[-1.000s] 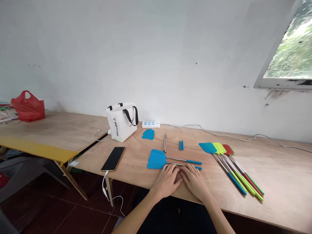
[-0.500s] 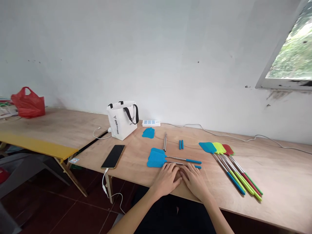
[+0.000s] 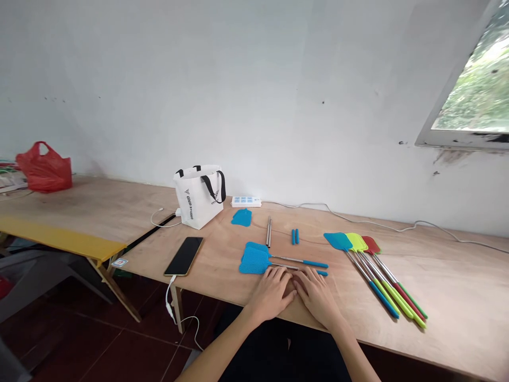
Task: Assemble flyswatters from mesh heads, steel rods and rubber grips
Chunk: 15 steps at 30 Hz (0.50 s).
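Note:
My left hand [image 3: 271,289] lies flat near the table's front edge, fingers stretched toward the head of the nearer blue fly swatter [image 3: 254,262]. Beside it my right hand [image 3: 314,289] also rests open, its fingertips by that swatter's shaft and handle. The thumbs nearly meet. Just behind lies a second blue fly swatter [image 3: 315,263], parallel to the first. Farther back are loose blue swatter heads [image 3: 242,217], metal rods [image 3: 269,232] and two short blue handles [image 3: 295,236]. Several fly swatters in blue, yellow-green and red [image 3: 382,281] lie fanned together at the right.
A phone [image 3: 184,256] on a white cable lies at the left front edge. Behind it stands a white tote bag [image 3: 199,196] next to a power strip [image 3: 246,201]. A grey cable [image 3: 358,220] runs along the wall. A red plastic bag [image 3: 44,168] sits on the far-left table.

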{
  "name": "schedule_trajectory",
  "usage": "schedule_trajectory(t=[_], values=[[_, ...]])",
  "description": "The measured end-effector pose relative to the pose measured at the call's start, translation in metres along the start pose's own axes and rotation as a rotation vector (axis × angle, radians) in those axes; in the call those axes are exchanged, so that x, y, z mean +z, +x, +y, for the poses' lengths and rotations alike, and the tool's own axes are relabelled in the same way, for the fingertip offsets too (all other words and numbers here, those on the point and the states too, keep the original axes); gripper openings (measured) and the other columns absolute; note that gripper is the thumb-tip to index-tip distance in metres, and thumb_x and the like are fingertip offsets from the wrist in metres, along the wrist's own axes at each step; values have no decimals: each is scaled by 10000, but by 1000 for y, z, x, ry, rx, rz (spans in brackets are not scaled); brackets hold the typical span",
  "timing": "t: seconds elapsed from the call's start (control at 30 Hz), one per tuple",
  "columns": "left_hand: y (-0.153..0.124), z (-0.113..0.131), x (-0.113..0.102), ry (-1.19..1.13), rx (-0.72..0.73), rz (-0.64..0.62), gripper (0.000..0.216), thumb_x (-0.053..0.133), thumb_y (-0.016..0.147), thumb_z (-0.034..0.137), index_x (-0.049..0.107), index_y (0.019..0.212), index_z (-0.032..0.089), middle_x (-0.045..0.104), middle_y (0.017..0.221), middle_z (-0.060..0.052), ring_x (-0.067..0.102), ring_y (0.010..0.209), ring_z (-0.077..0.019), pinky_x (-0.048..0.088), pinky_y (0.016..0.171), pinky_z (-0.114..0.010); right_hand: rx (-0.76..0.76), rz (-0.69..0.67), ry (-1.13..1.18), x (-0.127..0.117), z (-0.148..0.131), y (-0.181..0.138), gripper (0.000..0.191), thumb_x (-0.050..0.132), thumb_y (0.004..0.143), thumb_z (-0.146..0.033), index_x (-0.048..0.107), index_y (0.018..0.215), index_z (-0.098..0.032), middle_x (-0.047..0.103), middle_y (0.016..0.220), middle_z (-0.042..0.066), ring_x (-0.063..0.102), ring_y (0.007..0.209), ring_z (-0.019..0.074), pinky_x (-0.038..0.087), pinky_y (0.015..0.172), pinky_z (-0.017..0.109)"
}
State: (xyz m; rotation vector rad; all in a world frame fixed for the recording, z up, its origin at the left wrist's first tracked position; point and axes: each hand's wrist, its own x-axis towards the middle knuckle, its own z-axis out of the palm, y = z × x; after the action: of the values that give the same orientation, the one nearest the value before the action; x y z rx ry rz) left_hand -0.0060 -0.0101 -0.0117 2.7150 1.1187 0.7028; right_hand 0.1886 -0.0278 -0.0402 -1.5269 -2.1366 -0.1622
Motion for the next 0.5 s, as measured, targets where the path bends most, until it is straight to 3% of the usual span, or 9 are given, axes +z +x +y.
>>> schedule_trajectory(t=[0.5], values=[[0,-1,0,22,37,8,327,485,1022,422,533,1290,241,595,1359,-100,541,1281,-288,395,1103,-476,-22,11,8,-1,1,1,240,439,1025,-261,625,1174,-285,666,1139,57,628,1030,226,487,864,363]])
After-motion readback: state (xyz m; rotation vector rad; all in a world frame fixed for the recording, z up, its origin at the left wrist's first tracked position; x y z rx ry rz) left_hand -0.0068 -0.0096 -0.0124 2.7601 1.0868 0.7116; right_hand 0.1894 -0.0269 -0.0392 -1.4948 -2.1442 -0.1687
